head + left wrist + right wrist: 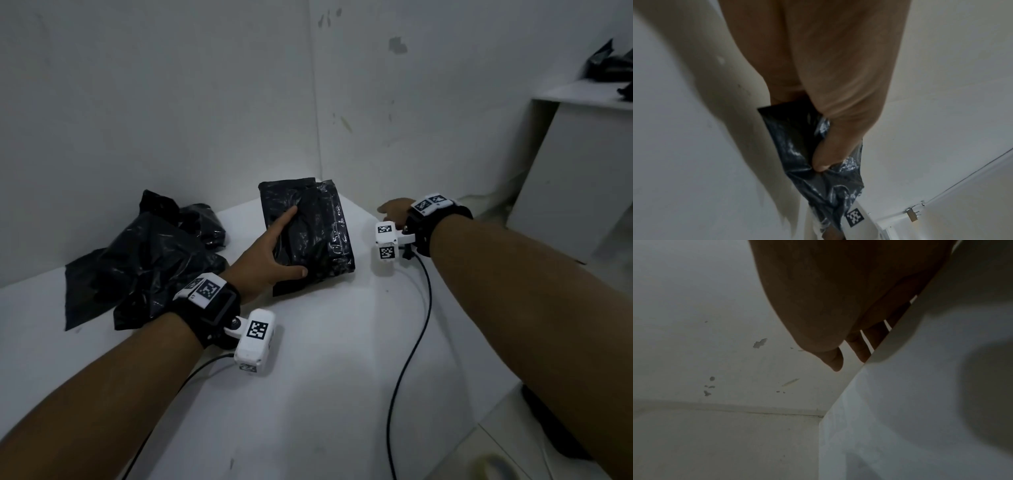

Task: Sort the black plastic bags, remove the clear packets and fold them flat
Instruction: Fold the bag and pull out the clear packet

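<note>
A folded black plastic bag [318,222] lies flat near the table's far corner. My left hand [284,243] rests on its left half, index finger straight and thumb spread along the near edge. In the left wrist view the thumb [830,151] presses the glossy black bag [793,142]. Several crumpled black bags [147,263] lie in a heap to the left. My right hand [394,209] sits at the table's right edge, holding nothing. In the right wrist view its straight fingers [835,360] reach past the edge [879,356]. No clear packet shows.
The white table [325,394] stands in a corner between two white walls. Two black cables [412,325] trail across it from the wrist cameras. At the far right stands a white side table [582,137] with more black bags [609,65] on top.
</note>
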The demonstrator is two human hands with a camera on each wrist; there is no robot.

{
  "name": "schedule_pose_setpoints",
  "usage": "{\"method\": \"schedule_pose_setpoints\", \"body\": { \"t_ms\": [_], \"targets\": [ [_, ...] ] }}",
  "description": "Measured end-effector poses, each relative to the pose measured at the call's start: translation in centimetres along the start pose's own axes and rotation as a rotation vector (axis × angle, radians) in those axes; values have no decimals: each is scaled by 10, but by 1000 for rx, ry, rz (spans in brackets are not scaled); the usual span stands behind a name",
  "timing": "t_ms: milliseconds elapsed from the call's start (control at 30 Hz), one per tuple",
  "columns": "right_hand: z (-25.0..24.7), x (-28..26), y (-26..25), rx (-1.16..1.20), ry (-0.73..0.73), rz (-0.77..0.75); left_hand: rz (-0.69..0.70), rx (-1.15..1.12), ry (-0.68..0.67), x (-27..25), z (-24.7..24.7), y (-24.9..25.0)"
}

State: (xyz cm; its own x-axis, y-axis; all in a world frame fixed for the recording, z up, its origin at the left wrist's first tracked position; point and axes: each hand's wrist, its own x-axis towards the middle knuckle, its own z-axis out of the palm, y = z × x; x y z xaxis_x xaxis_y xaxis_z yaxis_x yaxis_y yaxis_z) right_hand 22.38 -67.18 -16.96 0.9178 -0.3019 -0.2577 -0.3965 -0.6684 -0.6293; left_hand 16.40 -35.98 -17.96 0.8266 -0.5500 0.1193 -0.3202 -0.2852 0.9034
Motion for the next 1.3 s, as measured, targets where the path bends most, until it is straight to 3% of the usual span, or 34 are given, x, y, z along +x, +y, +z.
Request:
{"method": "schedule_pose_setpoints", "body": {
  "t_ms": [100, 167, 267, 433, 533, 667, 733, 933, 1000, 1167, 1300],
  "targets": [
    [3, 21, 2, -178, -28, -136, 7, 6, 3, 5, -2, -1],
    [1, 24, 4, -293, -68, -121, 13, 10, 2, 6, -3, -2],
    [-3, 28, 11, -270, -90, -76, 18, 15, 3, 8, -5, -4],
    [-11, 1, 10, -272, -88, -149, 26, 45, 0, 12, -5, -6],
    [-10, -2, 11, -444, 22, -268, 31, 42, -15, 14, 0, -7],
    [-19, 2, 14, -349, -14, -173, 43, 45, -31, 13, 4, -5],
    [-19, -2, 15, -454, -3, -129, 38, 37, -39, 11, 5, -6],
    [-3, -3, 10, -513, 124, -178, 28, 43, -45, 4, 4, -7],
    [1, 4, 10, -373, 153, -152, 28, 52, -46, 1, 3, -6],
    [14, 17, 10, 702, 234, -43, 46, 72, -35, -6, -3, -4],
    [20, 9, 2, 1066, 272, -76, 45, 59, -25, -11, -7, -5]
  ]
}}
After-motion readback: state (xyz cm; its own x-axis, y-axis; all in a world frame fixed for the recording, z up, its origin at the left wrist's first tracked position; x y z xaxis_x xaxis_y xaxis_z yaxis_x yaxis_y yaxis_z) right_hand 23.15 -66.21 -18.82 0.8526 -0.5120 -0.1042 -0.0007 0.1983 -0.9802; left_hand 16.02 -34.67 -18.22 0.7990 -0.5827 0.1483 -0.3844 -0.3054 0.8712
